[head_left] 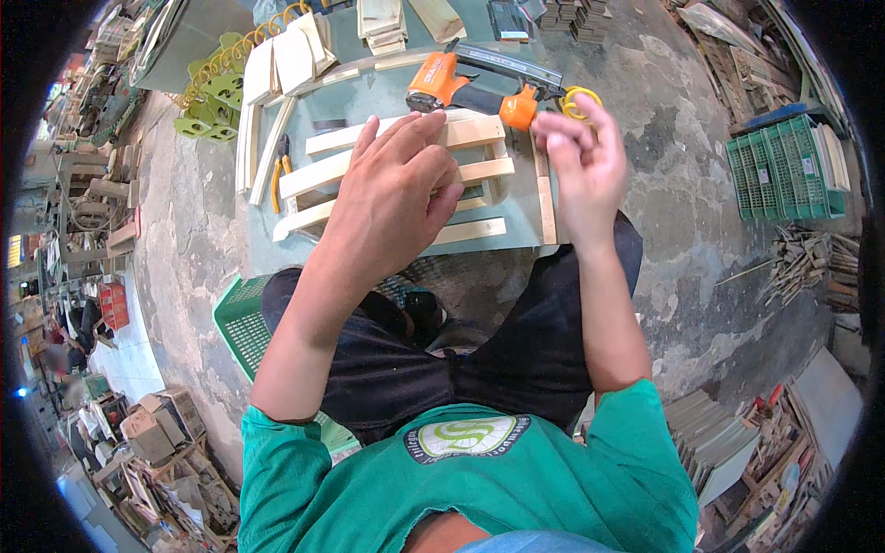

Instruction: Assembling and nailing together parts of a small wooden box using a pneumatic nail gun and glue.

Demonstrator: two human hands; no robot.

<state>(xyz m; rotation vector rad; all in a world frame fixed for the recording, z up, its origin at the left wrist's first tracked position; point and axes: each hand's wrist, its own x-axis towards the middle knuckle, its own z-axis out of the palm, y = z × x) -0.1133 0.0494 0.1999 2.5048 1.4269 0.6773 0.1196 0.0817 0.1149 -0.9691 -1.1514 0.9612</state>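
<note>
Several pale wooden slats (476, 133) lie in rows across crosspieces, forming a small slatted piece near the front of the table. My left hand (392, 189) rests over these slats with its fingers stretched forward and its thumb to the right; its palm side is hidden. Raised off the table to the right is my right hand (588, 166), fingers loosely bent and apart, slightly blurred, with nothing seen in it. Just beyond the slats lies an orange and black nail gun (441, 81), its orange rear end close to my right fingertips.
Orange-handled pliers (276, 184) lie left on the grey-green table (525, 217). Thin wooden boards (293, 63) and a wood stack (383, 26) stand at the back. A yellow hose (583, 100) curls by the gun. Green crates (774, 170) sit right on the floor.
</note>
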